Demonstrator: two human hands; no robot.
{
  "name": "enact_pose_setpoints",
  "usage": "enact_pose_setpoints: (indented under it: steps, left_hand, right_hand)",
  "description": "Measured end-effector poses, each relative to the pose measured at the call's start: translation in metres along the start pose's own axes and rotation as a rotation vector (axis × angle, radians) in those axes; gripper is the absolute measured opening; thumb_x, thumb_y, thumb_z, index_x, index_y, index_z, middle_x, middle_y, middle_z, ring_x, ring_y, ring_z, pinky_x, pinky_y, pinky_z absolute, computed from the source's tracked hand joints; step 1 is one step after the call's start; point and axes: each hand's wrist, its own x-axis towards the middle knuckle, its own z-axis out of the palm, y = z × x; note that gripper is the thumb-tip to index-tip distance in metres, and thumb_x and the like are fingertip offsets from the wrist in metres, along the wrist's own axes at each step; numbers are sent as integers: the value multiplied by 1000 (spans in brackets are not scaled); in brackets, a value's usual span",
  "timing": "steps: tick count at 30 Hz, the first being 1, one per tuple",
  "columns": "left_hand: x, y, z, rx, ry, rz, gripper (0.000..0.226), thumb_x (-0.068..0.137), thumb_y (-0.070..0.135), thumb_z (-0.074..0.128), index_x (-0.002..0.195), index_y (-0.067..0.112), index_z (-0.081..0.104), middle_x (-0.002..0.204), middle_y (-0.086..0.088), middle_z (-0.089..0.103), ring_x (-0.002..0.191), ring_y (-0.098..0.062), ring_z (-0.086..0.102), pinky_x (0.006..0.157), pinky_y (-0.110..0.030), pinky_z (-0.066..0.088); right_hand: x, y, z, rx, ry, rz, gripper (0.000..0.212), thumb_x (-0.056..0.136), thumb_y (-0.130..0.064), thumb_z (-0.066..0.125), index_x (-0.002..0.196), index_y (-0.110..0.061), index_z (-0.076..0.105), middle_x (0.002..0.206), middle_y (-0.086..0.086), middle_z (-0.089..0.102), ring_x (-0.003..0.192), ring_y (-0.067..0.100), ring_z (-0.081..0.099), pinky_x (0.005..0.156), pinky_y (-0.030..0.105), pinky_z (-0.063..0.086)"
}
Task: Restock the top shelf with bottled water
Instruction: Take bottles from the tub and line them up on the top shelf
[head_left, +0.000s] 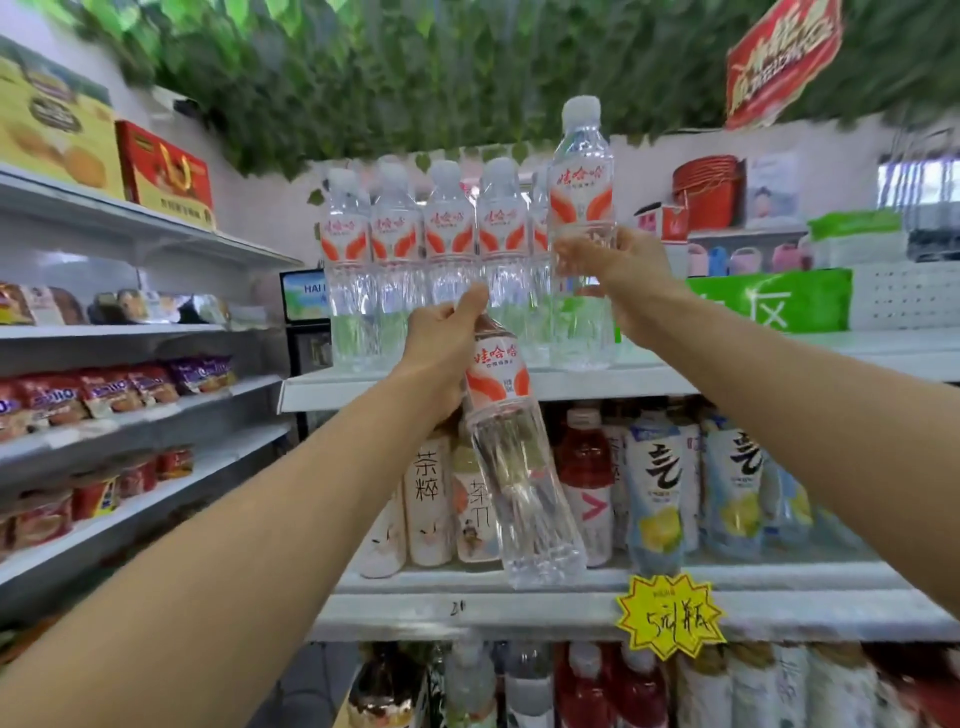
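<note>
Top shelf (779, 358) right free — bottle row (421, 260) blocks left.

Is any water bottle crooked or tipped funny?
Yes. The bottle in the left hand hangs tilted, gripped near its top, below the top shelf. The right hand holds another bottle upright there.

I see tea and juice bottles (649, 483) on the shelf below my hands, a yellow starburst price tag (670, 616) lower still, snack packets (119, 389) left of my left hand, and red baskets (706, 189) beyond my right.
</note>
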Motion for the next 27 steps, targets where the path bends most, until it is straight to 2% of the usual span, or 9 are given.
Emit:
enact_pose_setpoints:
  steps: [3,6,8,12,15,16,18,21,27]
  left_hand:
    - [11,2,3,3,1,2,31,96,40,59,87,10,57,84,-10,65,66,-22,64,66,-35,58]
    - [21,2,4,9,10,3,31,96,40,58,85,11,57,86,-10,67,68,-22,66,67,-33,57]
    - [27,1,4,9,18,-9,31,96,41,58,86,11,57,88,-10,68,70,-23,66,66,-34,57]
    - [35,0,6,10,23,-11,32,96,41,57,93,10,58,86,-8,67,63,-19,65,50,-25,53]
    - [40,-4,9,8,29,4,32,96,40,58,90,9,59,84,-8,67,63,-19,65,54,-26,54]
    - [41,-6,10,13,33,10,32,96,40,58,88,9,59,82,-8,66,63,-19,65,55,-27,54]
    - [43,-9,11,17,37,17,33,96,40,59,85,9,59,79,-7,65,62,-20,64,56,-27,53]
    - [46,-11,12,22,35,20,34,96,40,59,87,8,59,78,-7,64,60,-19,63,52,-26,50]
    - [53,-16,12,28,35,5,33,96,41,58,85,10,60,81,-8,67,68,-23,66,65,-33,56]
  right_hand:
    - [16,9,5,7,27,34,22,82,-17,77,99,-15,63,90,-4,68,83,11,61,73,25,42]
    - [24,18,8,3,31,78,42,83,-15,77,120,-7,61,103,0,68,95,15,61,93,33,45]
    - [28,20,10,-23,-8,88,45,83,-16,76,124,-6,59,107,1,68,100,16,61,107,41,41]
    - [39,24,5,-114,-94,96,53,81,-26,78,127,-10,58,122,5,66,121,25,55,114,50,32]
    - [36,33,5,-314,-103,94,101,57,-48,90,138,-11,44,136,7,55,131,30,47,112,54,35]
    - [27,36,5,-378,-65,101,107,58,-47,91,142,-8,36,140,9,49,133,30,44,112,53,35]
    - [12,47,6,-445,22,122,93,70,-38,86,140,-6,34,138,12,49,131,30,45,112,49,37]
    - [9,66,2,-446,44,140,69,78,-42,80,130,-8,51,127,10,60,119,29,57,105,47,45]
    - [27,81,1,-484,27,145,82,72,-54,79,137,-11,51,135,8,59,124,28,55,106,49,45]
